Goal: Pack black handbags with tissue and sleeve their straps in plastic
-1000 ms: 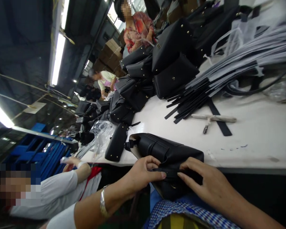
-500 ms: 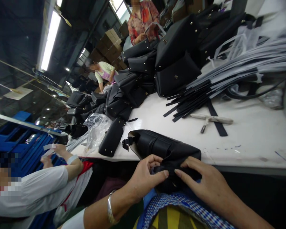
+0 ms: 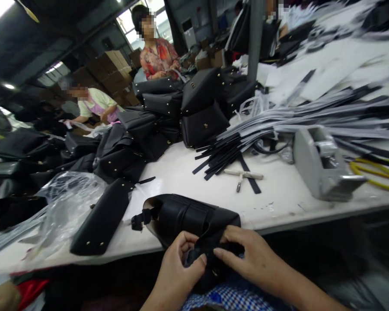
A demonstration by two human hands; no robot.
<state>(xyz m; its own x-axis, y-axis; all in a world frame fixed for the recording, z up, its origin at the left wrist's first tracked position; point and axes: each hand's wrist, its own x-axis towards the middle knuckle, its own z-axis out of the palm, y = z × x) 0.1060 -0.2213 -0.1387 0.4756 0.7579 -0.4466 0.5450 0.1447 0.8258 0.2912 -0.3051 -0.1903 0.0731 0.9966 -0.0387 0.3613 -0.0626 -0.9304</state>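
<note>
A black handbag (image 3: pixel 188 214) lies on its side at the table's front edge, partly over my lap. Its open mouth and a black strap end with a buckle (image 3: pixel 141 219) point left. My left hand (image 3: pixel 181 268) pinches the dark material at the near end of the bag between thumb and fingers. Close beside it, my right hand (image 3: pixel 249 255) grips the same part, its thumb tip near the left thumb. What lies between the fingertips is dark and hard to make out. Left of the bag rests another black bag (image 3: pixel 99 218) with gold studs.
Black bags (image 3: pixel 204 125) are heaped at the back left. A bundle of black and grey strips (image 3: pixel 233 144), a T-handled tool (image 3: pixel 243 174) and a grey tape dispenser (image 3: pixel 320 168) lie right. Clear plastic (image 3: pixel 68 198) sits left. Co-workers (image 3: pixel 158 56) stand behind; another person's arm (image 3: pixel 1 298) shows lower left.
The view has swung right, bringing the tape dispenser into sight and leaving the nearby co-worker mostly out of frame. Both hands keep their hold on the bag.
</note>
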